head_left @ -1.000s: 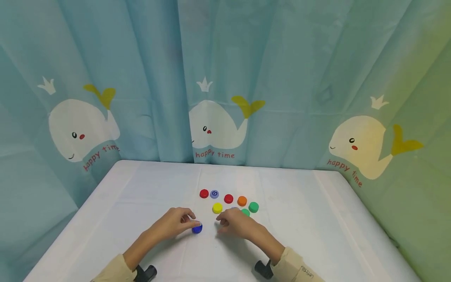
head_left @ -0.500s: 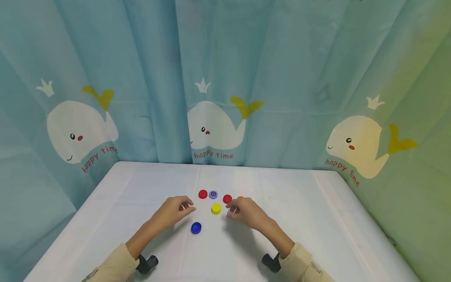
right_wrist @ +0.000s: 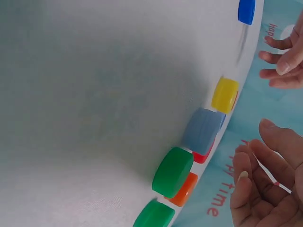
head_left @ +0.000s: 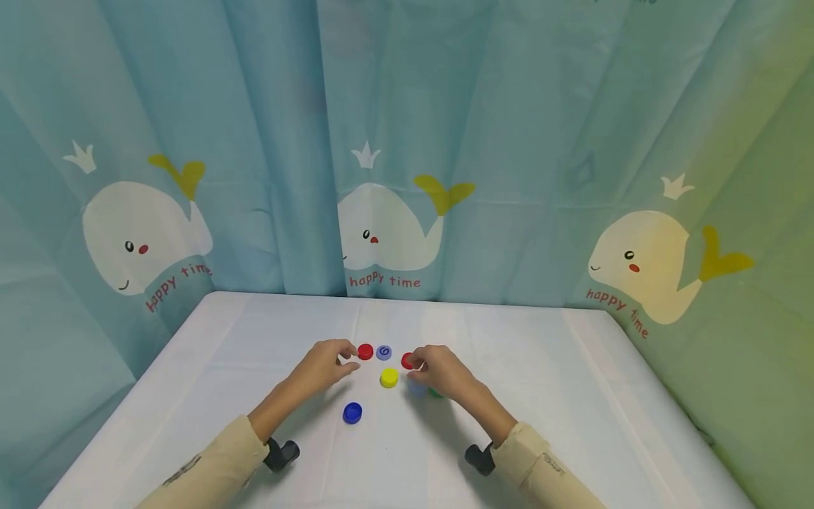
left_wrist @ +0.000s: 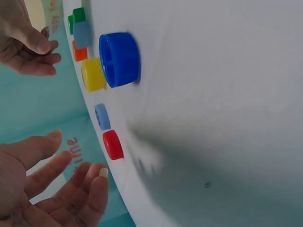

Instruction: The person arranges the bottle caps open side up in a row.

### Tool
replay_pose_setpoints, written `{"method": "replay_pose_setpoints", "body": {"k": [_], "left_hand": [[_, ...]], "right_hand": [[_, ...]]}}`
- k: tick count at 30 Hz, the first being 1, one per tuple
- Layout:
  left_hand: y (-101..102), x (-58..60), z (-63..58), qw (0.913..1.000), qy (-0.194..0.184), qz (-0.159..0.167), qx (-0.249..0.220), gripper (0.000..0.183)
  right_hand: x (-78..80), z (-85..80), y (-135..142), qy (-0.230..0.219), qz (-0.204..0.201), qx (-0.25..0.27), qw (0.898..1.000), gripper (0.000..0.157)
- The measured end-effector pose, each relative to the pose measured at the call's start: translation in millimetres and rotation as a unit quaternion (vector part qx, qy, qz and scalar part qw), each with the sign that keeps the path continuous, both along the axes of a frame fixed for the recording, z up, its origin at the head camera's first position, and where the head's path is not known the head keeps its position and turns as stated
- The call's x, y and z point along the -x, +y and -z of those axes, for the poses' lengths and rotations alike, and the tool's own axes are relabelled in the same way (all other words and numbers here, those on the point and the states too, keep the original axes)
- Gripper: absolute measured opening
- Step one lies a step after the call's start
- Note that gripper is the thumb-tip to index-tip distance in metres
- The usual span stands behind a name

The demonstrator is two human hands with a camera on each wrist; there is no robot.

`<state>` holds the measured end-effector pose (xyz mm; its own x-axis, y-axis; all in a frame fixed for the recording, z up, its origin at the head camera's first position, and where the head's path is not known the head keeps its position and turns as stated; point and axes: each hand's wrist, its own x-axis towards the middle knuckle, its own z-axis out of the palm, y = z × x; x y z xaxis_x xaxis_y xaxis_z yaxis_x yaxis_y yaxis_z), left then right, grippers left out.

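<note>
1. caps: 9 counted across views: 1 dark blue, 2 red, 2 light blue, 1 yellow, 1 orange, 2 green. landmark = yellow cap (head_left: 389, 378), lying on white table (head_left: 559, 382).
2. dark blue cap (head_left: 352, 413): left of yellow cap, closer to person, hollow side up.
3. left red cap (head_left: 365, 352): behind yellow cap, to its left.
4. marked light blue cap (head_left: 384, 352): just behind yellow cap, dark mark on top.
5. second red cap (head_left: 405, 361): behind yellow cap, to its right.
6. plain light blue cap (head_left: 417, 388): right of yellow cap.
7. orange cap (right_wrist: 184, 190): farther right of yellow cap, hidden in head view.
8. first green cap (right_wrist: 174, 170), second green cap (right_wrist: 155, 216): right of yellow cap, past plain light blue cap; head view shows only a bit of green.
9. left hand (head_left: 327, 362): left of yellow cap, above table, thumb and fingers apart, loosely bent, holding nothing; tips near left red cap.
10. right hand (head_left: 441, 369): right of yellow cap, above table, thumb and fingers apart, bent, holding nothing; tips overlap second red cap in head view, touch can't be told.
11. 2 beige sleeves (head_left: 210, 459), one each side of yellow cap.
12. teal curtain (head_left: 540, 106) behind yellow cap, 3 printed whales (head_left: 388, 230), "happy time" under each.
</note>
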<state>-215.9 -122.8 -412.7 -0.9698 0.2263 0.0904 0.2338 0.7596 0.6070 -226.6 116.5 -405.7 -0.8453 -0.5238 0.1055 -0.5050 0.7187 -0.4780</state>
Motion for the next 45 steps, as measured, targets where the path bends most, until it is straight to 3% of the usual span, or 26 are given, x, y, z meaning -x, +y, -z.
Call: {"method": "replay_pose_setpoints", "body": {"k": [9, 17, 21, 35, 45], "left_hand": [[3, 14.4, -1.1, 0.9997, -0.022, -0.009, -0.003, 0.025], [-4, 28.4, -2.8, 0.9993, -0.035, -0.013, -0.001, 0.029], [-7, 33.7, -5.1, 0.9992, -0.040, -0.008, -0.005, 0.030], [-7, 54.9, -0.1, 0.9977, -0.067, -0.011, 0.001, 0.036], [-4, 58.3, 4.0, 0.9957, -0.092, -0.005, -0.015, 0.041]], "right_hand": [[14.5, -0.8, -17, 0.007, -0.007, 0.001, 1.000, 0.021], [31.1, -7.0, -32, -0.038, 0.037, -0.005, 0.999, 0.024], [39.0, -7.3, -37, -0.042, 0.031, -0.008, 0.999, 0.025], [63.9, 4.8, -53, -0.078, 0.016, -0.003, 0.997, 0.033], [73.2, 14.2, -51, -0.139, 0.053, 0.002, 0.989, 0.034]]}}
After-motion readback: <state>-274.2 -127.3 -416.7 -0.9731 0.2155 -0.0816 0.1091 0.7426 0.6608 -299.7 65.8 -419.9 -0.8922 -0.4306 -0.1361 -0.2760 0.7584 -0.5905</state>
